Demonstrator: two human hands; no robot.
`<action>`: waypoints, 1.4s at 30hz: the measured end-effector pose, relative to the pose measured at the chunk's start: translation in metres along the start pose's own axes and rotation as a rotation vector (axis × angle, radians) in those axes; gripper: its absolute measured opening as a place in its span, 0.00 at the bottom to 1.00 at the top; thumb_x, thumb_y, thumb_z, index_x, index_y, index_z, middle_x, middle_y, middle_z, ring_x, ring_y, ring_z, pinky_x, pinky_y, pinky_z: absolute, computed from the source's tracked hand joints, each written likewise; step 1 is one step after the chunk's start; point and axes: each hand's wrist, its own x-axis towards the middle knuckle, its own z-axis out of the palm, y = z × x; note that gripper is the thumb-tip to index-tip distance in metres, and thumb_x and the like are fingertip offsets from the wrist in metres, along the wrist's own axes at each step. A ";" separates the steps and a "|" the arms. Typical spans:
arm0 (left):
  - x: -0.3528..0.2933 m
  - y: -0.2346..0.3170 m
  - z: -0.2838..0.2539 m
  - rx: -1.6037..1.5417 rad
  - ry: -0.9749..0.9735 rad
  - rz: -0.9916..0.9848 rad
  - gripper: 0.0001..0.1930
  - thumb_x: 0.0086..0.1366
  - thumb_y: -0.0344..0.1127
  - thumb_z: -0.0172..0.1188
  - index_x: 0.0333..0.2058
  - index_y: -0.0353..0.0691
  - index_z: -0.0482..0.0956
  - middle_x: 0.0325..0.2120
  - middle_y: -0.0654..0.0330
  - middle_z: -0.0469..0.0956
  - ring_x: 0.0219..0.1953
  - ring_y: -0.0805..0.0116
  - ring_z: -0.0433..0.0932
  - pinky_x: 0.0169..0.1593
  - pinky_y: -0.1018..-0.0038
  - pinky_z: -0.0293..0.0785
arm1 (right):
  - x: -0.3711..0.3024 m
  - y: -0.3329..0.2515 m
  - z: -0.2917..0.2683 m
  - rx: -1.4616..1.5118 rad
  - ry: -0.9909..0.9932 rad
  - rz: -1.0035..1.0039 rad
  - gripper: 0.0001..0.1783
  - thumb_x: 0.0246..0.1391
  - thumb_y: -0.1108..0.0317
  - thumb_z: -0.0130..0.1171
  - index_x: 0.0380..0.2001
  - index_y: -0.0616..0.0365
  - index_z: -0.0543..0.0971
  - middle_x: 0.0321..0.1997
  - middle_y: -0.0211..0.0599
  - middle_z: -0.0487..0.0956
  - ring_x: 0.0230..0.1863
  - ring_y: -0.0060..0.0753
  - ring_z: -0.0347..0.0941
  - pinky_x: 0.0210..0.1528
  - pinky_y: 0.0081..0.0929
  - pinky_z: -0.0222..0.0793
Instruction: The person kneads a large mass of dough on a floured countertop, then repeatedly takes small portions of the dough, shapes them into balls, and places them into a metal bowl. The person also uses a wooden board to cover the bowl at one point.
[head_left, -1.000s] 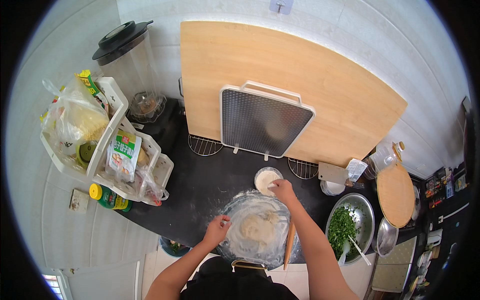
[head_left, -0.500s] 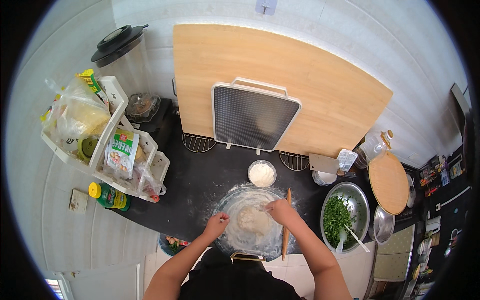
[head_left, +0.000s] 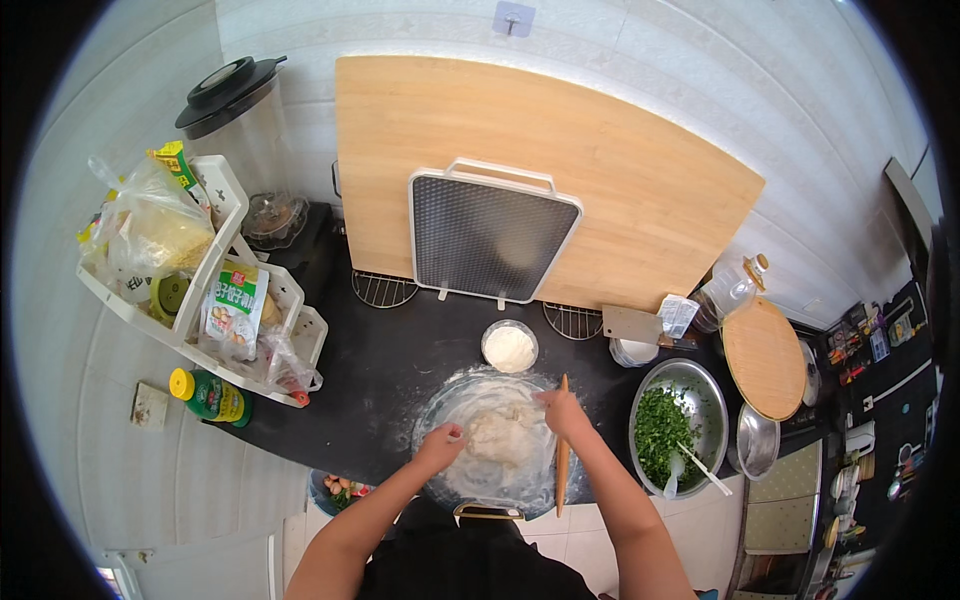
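A pale, uneven lump of dough (head_left: 500,437) lies in the middle of a round, flour-dusted glass board (head_left: 480,487). At its left edge is my left hand (head_left: 441,447), fingers curled in and thumb against them. My right hand (head_left: 562,413) hovers by the dough's upper right, above the top part of a wooden rolling pin (head_left: 563,475), its fingertips drawn together. Whether either hand pinches a bit of dough is too small to see. Just beyond the board stands a small bowl of flour (head_left: 509,347).
At right sit a steel bowl (head_left: 722,415) of chopped greens with a spoon, a cleaver (head_left: 632,325) and a round wooden board (head_left: 764,358). A tiered white rack (head_left: 203,268) and green bottle (head_left: 218,397) stand left. A large wooden board (head_left: 610,200) leans at the back.
The whole view has shifted slightly. My right hand has turned a little, its fingertips now farther from the dough's middle. My left hand stays beside the dough.
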 end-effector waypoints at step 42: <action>0.010 0.032 0.034 0.263 0.363 0.188 0.18 0.43 0.34 0.64 0.34 0.38 0.71 0.32 0.51 0.73 0.39 0.49 0.70 0.45 0.61 0.64 | -0.002 -0.040 0.110 -0.060 0.129 -0.289 0.12 0.45 0.61 0.55 0.30 0.58 0.73 0.35 0.45 0.73 0.40 0.49 0.68 0.43 0.42 0.63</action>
